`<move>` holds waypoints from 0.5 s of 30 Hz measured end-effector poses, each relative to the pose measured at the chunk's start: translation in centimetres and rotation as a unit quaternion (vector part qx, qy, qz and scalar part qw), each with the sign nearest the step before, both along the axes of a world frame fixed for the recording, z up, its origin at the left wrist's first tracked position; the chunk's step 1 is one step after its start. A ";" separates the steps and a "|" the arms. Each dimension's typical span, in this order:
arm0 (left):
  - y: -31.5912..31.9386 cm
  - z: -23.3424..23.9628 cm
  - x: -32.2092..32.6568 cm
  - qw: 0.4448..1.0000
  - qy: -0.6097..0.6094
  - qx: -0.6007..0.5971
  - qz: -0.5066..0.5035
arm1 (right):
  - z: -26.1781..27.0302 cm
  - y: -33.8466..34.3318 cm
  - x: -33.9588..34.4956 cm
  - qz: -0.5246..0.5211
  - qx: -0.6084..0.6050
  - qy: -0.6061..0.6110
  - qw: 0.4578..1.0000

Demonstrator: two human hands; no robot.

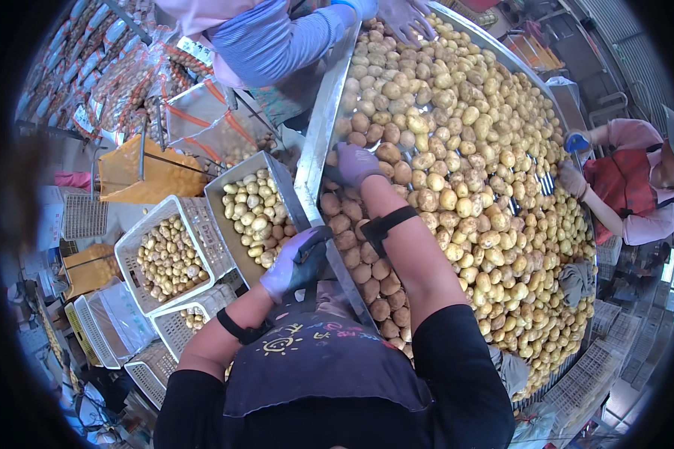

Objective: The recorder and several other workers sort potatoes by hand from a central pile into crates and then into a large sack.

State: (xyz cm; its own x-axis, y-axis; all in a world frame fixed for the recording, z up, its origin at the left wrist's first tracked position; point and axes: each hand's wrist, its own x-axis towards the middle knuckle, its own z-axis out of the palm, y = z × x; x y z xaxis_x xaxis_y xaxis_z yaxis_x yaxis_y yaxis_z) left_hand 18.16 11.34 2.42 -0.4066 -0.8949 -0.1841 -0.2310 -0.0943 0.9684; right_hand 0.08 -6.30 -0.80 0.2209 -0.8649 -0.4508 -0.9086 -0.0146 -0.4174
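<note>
A broad heap of potatoes (483,185) covers the metal-rimmed sorting table (327,120) before me. My right hand (358,164), in a purple glove with dark fingers, reaches over the rim among brown potatoes (369,273) at the table's near-left side. Its fingertips are hidden, so a grasp cannot be made out. My left hand (295,262), gloved the same way, is at the table's near corner, beside a metal chute (267,160) with paler potatoes (256,210) in it. Its dark fingers are bent by the rim; whether they hold anything is unclear.
White plastic crates (124,261) with small potatoes stand left of the chute. Net sacks of potatoes (129,84) are piled at upper left. A co-worker's gloved hand (404,21) is at the far end; another person in a red apron (618,177) works at the right edge.
</note>
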 end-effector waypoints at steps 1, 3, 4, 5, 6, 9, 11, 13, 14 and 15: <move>0.0 0.5 0.5 1.000 0.000 -0.004 0.016 | 0.1 0.1 -0.6 -0.030 -0.013 -0.043 0.999; -0.2 1.4 1.4 0.986 0.061 0.151 0.035 | 0.4 1.3 -1.6 -0.118 -0.005 -0.241 0.963; -0.3 1.8 1.7 0.987 0.099 0.121 0.044 | 0.6 2.6 -1.5 -0.141 -0.019 -0.384 0.912; -0.6 2.1 2.4 0.988 0.118 0.088 0.040 | 1.0 4.2 -1.2 -0.189 -0.013 -0.489 0.851; -1.0 2.3 2.8 0.893 0.371 0.249 0.049 | 1.5 6.1 -0.5 -0.139 -0.046 -0.516 0.844; -0.8 2.3 4.4 0.694 0.586 0.406 0.102 | 3.0 12.1 3.1 0.090 -0.161 -0.434 0.882; 0.3 1.1 6.3 0.763 0.490 0.403 0.127 | 4.0 14.4 4.9 0.216 -0.240 -0.274 0.906; 2.2 -1.0 10.0 0.786 0.442 0.376 0.213 | 4.7 15.6 5.7 0.200 -0.240 -0.297 0.903; 4.0 -2.2 13.2 0.836 0.373 0.337 0.219 | 5.0 15.9 5.7 0.164 -0.183 -0.324 0.914; 6.1 -3.9 16.0 0.882 0.288 0.273 0.253 | 5.1 15.9 5.2 0.120 -0.133 -0.353 0.918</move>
State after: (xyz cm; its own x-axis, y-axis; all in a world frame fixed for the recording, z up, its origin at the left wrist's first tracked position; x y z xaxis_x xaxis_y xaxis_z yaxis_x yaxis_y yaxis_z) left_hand 34.16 17.41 -1.50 -0.1466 -0.8304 -0.5375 0.4910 -0.5328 0.6893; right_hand 5.30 9.63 4.30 0.5749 -0.8123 0.0982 -0.3707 -0.3656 -0.8538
